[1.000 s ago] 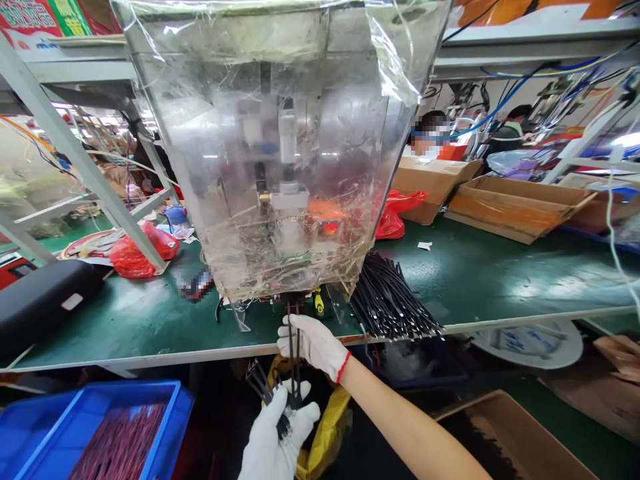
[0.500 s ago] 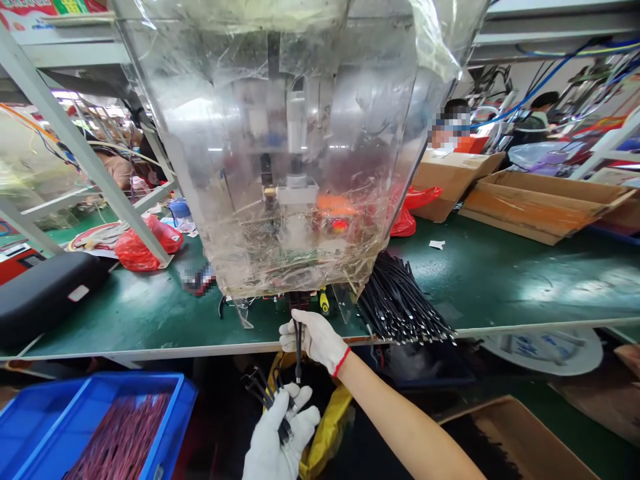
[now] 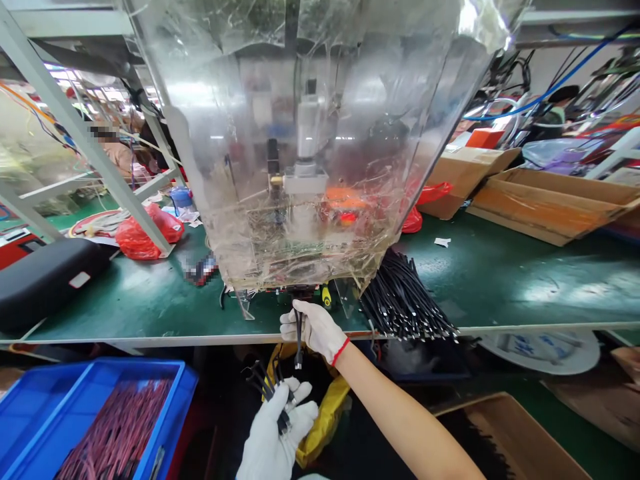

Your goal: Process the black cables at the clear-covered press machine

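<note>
My right hand (image 3: 315, 328), in a white glove, is pinched on a short black cable piece (image 3: 299, 343) at the bench's front edge, just under the machine with the clear plastic cover (image 3: 310, 147). The piece's upper end points into the slot beneath the cover. Lower down, my gloved left hand (image 3: 277, 433) is closed on a small bunch of black cable pieces (image 3: 265, 383) that fan upward. A pile of the same black cable pieces (image 3: 405, 300) lies on the green bench (image 3: 500, 280) right of the machine.
A blue crate (image 3: 100, 413) of reddish wires sits at lower left, a cardboard box (image 3: 515, 440) at lower right. A yellow bag (image 3: 325, 417) hangs below the bench. Red bags, a black case (image 3: 45, 280) and open cartons (image 3: 540, 200) stand on the bench. Other people work behind.
The black piece in my right hand has slid upward toward the machine, its lower end now clear of my left hand. The view has tilted down slightly.
</note>
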A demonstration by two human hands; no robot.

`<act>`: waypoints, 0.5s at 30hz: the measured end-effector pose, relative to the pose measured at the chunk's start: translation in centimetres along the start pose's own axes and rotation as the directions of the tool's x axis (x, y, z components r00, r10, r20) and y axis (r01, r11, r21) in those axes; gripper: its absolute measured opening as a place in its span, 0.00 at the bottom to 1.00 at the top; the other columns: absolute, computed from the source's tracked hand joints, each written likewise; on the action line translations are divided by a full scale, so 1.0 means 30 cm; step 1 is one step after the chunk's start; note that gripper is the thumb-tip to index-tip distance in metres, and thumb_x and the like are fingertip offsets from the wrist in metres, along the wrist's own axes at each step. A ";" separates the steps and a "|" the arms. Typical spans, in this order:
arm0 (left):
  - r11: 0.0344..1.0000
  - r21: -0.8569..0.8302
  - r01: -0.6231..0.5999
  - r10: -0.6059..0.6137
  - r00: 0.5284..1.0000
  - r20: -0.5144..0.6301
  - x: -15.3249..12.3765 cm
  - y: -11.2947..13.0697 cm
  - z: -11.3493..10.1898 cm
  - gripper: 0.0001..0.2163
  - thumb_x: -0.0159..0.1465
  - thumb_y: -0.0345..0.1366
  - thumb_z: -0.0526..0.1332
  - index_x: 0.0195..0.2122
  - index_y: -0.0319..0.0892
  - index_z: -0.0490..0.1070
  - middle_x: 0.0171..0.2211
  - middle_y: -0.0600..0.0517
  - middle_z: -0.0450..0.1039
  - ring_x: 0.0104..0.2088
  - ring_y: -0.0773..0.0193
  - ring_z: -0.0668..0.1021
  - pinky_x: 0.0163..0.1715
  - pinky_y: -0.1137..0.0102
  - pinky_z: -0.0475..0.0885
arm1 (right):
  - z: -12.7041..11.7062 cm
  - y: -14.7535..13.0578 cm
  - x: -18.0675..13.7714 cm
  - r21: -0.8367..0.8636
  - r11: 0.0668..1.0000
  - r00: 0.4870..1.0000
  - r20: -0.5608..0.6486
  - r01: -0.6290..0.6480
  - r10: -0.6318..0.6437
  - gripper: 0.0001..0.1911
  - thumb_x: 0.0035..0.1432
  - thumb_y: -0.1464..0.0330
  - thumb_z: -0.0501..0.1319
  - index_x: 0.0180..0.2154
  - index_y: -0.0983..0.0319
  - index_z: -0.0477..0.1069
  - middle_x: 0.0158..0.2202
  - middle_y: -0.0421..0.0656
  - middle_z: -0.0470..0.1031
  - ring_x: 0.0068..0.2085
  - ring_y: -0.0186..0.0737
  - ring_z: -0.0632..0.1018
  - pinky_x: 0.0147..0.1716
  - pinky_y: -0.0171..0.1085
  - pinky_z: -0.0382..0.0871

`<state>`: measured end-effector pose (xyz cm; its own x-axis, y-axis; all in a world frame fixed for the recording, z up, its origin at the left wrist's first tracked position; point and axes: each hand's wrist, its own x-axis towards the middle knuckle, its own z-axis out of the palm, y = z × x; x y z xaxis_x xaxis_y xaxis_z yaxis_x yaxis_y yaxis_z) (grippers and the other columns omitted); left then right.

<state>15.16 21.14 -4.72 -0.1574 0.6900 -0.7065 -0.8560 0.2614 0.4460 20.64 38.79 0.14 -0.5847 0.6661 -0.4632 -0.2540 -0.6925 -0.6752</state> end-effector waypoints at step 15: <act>0.871 0.487 0.065 -0.141 0.982 0.122 -0.082 -0.002 -0.123 0.10 0.59 0.41 0.63 0.34 0.38 0.74 0.16 0.57 0.65 0.12 0.80 0.61 0.11 0.83 0.51 | -0.292 0.291 -0.109 -0.088 0.976 0.952 0.220 -0.198 0.213 0.23 0.63 0.55 0.51 0.33 0.65 0.74 0.26 0.47 0.78 0.24 0.39 0.80 0.23 0.35 0.76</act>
<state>13.77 16.92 -5.03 0.0266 0.7234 -0.6899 -0.5161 0.6010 0.6103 27.08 33.00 -9.26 -0.7799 0.4259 -0.4587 -0.0646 -0.7836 -0.6178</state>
